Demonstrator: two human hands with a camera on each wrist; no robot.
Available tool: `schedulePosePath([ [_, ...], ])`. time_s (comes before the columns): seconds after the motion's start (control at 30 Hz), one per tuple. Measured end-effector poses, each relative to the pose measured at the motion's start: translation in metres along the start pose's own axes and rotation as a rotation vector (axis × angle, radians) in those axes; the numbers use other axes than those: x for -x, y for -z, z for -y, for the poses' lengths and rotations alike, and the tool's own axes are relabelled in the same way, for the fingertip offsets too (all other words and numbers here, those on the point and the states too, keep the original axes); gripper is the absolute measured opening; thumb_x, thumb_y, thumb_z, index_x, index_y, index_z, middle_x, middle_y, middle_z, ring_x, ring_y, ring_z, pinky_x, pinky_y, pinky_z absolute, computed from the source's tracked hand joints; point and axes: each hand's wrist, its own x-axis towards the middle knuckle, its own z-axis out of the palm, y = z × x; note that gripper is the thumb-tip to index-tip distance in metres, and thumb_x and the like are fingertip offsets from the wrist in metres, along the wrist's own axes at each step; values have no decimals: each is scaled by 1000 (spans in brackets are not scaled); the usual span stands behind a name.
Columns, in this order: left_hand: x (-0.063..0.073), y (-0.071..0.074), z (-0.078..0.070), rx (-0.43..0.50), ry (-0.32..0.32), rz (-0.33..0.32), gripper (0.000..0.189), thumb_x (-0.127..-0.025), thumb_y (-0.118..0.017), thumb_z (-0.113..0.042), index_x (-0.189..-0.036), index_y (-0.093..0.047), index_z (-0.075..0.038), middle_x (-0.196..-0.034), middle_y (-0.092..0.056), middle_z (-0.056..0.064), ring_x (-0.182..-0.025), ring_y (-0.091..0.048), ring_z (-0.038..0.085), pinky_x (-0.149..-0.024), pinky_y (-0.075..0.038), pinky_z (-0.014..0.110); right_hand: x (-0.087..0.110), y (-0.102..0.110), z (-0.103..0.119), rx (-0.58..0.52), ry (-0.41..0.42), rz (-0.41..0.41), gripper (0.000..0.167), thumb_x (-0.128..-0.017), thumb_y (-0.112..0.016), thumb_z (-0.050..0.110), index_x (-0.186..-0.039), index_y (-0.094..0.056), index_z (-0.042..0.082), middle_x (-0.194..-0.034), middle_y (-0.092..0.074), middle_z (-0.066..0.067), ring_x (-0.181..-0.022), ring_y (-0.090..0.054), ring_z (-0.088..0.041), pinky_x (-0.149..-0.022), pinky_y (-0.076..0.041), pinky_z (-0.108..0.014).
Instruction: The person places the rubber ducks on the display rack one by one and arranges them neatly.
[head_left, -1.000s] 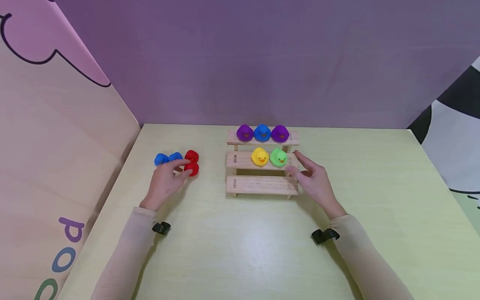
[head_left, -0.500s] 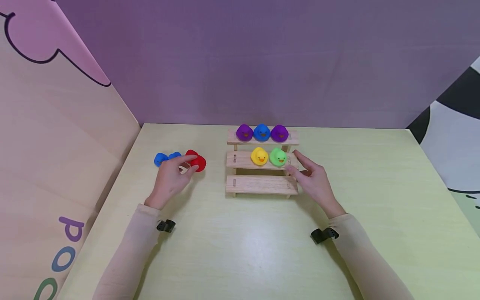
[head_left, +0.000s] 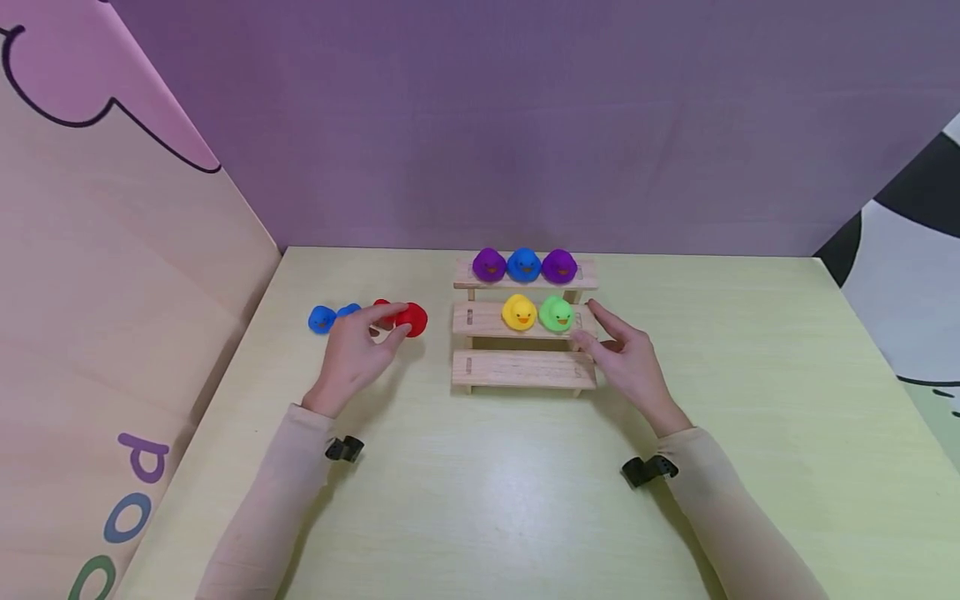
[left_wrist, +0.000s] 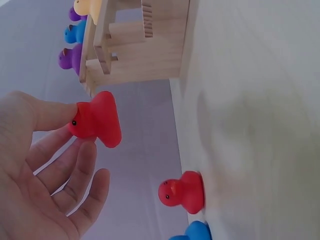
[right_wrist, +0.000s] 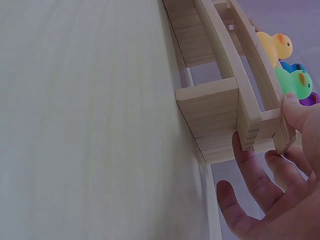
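blue ducks (head_left: 333, 317): two on the table (head_left: 480, 500), far left, side by side, untouched.
second red duck (left_wrist: 182, 191): sits on the table just right of the blue pair; in the head view mostly hidden behind the left fingers.
left hand (head_left: 360, 354): thumb and fingertips pinch the red duck (head_left: 411, 319); the other fingers are loosely spread below it.
red duck position: lifted clear of the table per the left wrist view (left_wrist: 96, 121), at the tip of the hand, between the loose ducks and the wooden rack (head_left: 525, 368).
key relation: rack lies to the right of the held duck, near but not touching; the left hand is the nearer one to the rack's left end.
rack axis: three steps run left-right across the table, rising away from the person.
top step: purple duck (head_left: 489, 265), blue duck (head_left: 524, 264), purple duck (head_left: 559, 266), touching in a row.
middle step: yellow duck (head_left: 519, 312) and green duck (head_left: 557, 314) towards the right; left part bare.
bottom step: bare.
right hand (head_left: 626, 358): holds nothing; thumb and fingertips rest against the rack's right end at the middle step, as the right wrist view (right_wrist: 280, 200) shows.
judgement: bare left part of the middle step is the free spot closest to the held duck; bottom step is also free.
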Motion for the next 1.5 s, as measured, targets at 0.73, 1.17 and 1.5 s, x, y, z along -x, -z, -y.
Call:
schedulePosePath([
  [0.73,-6,-17,-29,66,-81,-21,34,-97,-77,-20,-131,-77,-15,-114,-81,7,-94,-72,25,-86,-60,47,3,2,0,-6,-1,-5,70,-105,-67,44,-164,-42,17,-169,-41,-15,-110,-73,-40,-77,-56,-13],
  [1.17,-11,-29,-47,85,-92,27,35,-98,-77,-21,-133,-76,-16,-122,-79,7,-100,-71,29,-90,-61,49,1,0,-1,-11,4,-5,70,-105,-68,43,-164,-42,16,-169,-41,-14,-110,-73,-42,-77,-56,-12],
  [1.5,-17,-39,-56,78,-110,57,38,-99,-77,-23,-136,-74,-17,-126,-78,5,-103,-71,28,-89,-60,44,0,0,0,1,6,-11,69,-105,-68,43,-164,-43,18,-168,-43,-15,-105,-75,-31,-78,-56,-12],
])
